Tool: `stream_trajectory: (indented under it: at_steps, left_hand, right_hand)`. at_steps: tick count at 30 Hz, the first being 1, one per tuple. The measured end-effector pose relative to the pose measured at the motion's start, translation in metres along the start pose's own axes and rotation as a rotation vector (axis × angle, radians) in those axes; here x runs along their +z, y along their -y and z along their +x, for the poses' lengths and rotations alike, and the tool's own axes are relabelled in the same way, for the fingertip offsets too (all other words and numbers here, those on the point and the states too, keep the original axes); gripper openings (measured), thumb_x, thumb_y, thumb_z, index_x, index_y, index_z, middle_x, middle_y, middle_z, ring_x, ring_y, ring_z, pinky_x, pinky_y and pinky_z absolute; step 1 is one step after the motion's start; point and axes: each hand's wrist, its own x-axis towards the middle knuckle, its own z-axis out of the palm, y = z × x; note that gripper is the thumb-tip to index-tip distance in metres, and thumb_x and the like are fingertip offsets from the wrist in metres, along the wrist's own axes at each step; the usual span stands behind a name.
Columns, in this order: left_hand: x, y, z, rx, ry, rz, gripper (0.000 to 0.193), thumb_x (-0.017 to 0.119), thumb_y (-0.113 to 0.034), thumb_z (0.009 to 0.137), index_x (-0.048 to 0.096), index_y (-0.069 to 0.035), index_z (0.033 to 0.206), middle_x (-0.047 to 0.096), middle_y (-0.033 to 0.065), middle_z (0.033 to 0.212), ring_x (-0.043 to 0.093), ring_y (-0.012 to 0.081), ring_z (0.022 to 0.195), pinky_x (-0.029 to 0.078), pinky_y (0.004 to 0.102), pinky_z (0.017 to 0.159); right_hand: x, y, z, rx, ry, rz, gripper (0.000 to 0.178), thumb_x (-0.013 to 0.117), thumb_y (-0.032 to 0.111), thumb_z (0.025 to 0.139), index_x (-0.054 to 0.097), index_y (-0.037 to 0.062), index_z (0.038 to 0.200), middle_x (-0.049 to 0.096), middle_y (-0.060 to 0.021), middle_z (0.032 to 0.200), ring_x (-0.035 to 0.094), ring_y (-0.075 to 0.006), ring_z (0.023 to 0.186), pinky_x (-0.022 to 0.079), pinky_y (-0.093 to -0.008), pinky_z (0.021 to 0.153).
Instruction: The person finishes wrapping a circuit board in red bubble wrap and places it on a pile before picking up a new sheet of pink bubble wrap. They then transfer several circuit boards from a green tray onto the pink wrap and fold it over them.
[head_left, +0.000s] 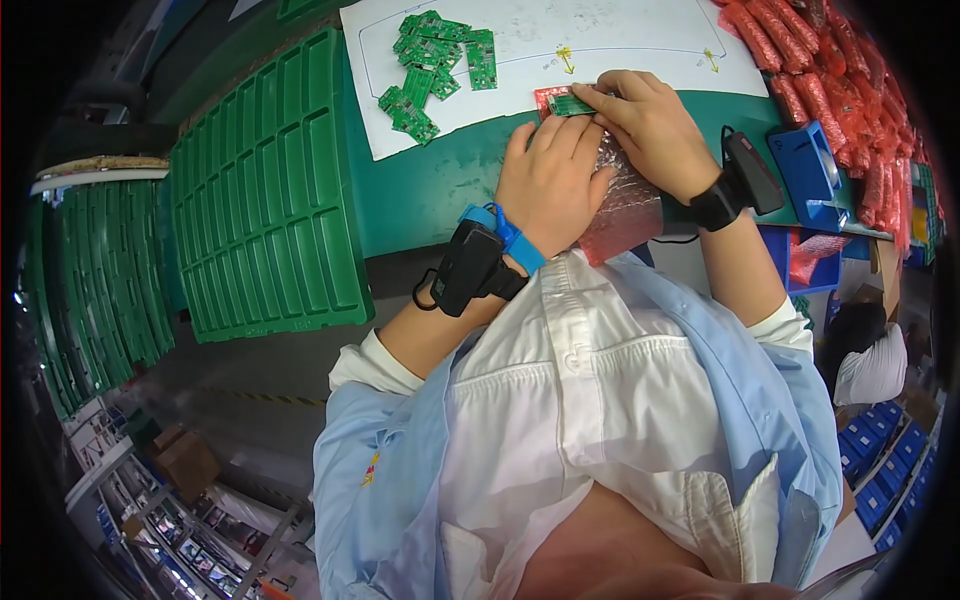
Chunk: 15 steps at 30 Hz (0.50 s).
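Observation:
A small green circuit board (568, 103) lies on the far end of a sheet of red bubble wrap (628, 218), which hangs over the table's near edge toward me. My right hand (655, 132) has its thumb and fingers closed at the board's right end. Flat on the wrap, just nearer than the board, rests my left hand (550, 185); its fingers are stretched out and the fingertips reach the board's near edge. Farther left, several loose green circuit boards (432, 55) are heaped on a white sheet (520, 55).
A green compartment tray (265, 190) leans at the table's left side, with more green trays (95, 290) beyond it. Red bubble-wrapped rolls (800, 60) pile up at the far right, beside a blue bin (800, 165). Another person (870, 365) is at the right.

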Motion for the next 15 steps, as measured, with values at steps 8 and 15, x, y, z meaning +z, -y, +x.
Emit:
stream_trajectory:
  at_steps: [8, 15]
  left_hand:
    - [0.002, 0.001, -0.003, 0.019, -0.02, 0.014, 0.04, 0.063, -0.025, 0.077, 0.057, -0.004, 0.11, 0.055, 0.0089, 0.109, 0.049, 0.0252, 0.106, 0.037, 0.0382, 0.092]
    - [0.0, 0.0, -0.003, 0.002, -0.006, -0.007, 0.04, 0.064, -0.025, 0.076, 0.057, -0.003, 0.109, 0.054, 0.0103, 0.114, 0.048, 0.0288, 0.107, 0.039, 0.0393, 0.09]
  right_hand:
    - [0.007, -0.007, -0.001, 0.052, -0.035, 0.091, 0.032, 0.061, 0.004, 0.075, 0.064, 0.0101, 0.107, 0.058, -0.009, 0.096, 0.055, -0.0283, 0.089, 0.045, -0.0353, 0.08]
    - [0.006, -0.021, 0.007, 0.109, 0.036, 0.337, 0.032, 0.062, 0.002, 0.075, 0.063, 0.0049, 0.108, 0.055, -0.0115, 0.093, 0.053, -0.0271, 0.089, 0.043, -0.0325, 0.08]
